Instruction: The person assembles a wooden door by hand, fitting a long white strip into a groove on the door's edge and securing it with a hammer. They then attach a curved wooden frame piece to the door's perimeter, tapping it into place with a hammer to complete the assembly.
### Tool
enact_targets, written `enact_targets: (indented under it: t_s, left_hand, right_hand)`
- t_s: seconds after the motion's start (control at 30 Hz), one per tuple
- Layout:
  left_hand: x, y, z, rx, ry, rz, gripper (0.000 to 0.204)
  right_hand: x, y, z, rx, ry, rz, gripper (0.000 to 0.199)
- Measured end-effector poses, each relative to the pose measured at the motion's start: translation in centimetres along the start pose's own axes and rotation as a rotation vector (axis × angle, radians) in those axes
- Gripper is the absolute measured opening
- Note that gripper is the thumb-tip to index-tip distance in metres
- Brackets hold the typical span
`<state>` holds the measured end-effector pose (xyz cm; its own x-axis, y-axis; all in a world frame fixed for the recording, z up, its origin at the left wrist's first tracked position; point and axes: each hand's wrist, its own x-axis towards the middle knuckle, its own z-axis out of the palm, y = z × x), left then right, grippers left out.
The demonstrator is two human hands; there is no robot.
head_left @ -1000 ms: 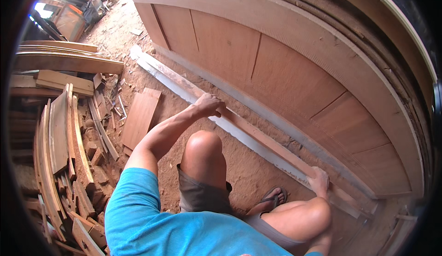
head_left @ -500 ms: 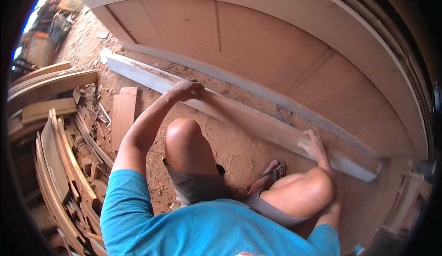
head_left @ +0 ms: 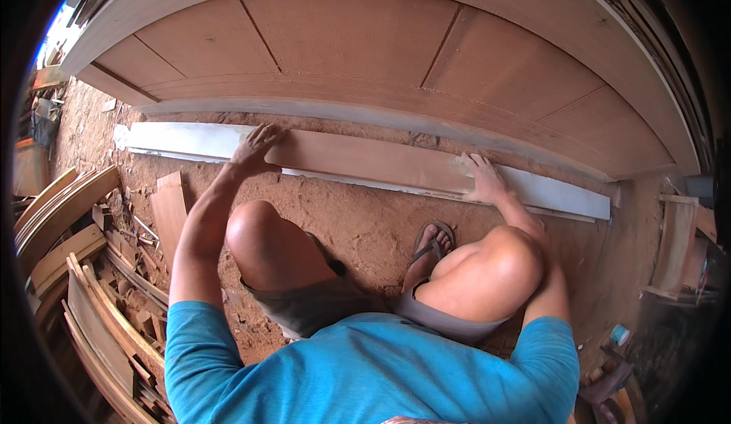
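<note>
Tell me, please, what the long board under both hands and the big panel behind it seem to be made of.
The board looks like bare reddish wood, with pale grey ends, perhaps dust or paint. The panel seems framed plywood: flat, matte brown sheets between pale rails.

Reddish dirt floor (head_left: 358, 218) underfoot; a large panelled wooden door (head_left: 365, 39) lies at twelve o'clock, stacked curved timber offcuts (head_left: 84, 272) at nine, daylight at ten.

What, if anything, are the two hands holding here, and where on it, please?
Neither grips anything: the left hand and right hand press flat on the long wooden board, near its two ends.
</note>
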<state>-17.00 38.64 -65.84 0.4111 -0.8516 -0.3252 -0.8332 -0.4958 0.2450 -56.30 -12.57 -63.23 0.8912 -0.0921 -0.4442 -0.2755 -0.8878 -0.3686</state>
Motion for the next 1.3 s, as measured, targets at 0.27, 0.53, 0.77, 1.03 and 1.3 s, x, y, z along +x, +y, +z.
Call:
enact_targets:
  t_s: [0.27, 0.53, 0.77, 1.03, 1.3]
  left_hand:
    - [4.9, -1.5, -5.3, -0.211, -0.053, -0.141, 0.042]
    - [3.5, -0.9, -1.3, -0.017, 0.399, -0.056, 0.043]
    - [4.8, -0.3, -2.8, 0.039, 0.322, -0.071, 0.053]
    - [7.9, -1.8, -4.0, -0.113, 0.162, 0.084, 0.051]
    - [6.5, 2.6, -2.6, 0.188, 0.496, 0.097, 0.047]
  right_hand:
    - [0.5, 2.4, -1.8, 0.084, 0.083, 0.035, 0.066]
    - [0.1, 2.2, -1.0, 0.01, 0.359, 0.189, 0.054]
    - [0.2, 2.6, -0.8, -0.022, 0.464, 0.272, 0.052]
    - [1.9, 5.4, -1.8, -0.002, 0.456, 0.247, 0.053]
    - [0.4, 2.4, -2.2, -0.092, 0.69, 0.241, 0.026]
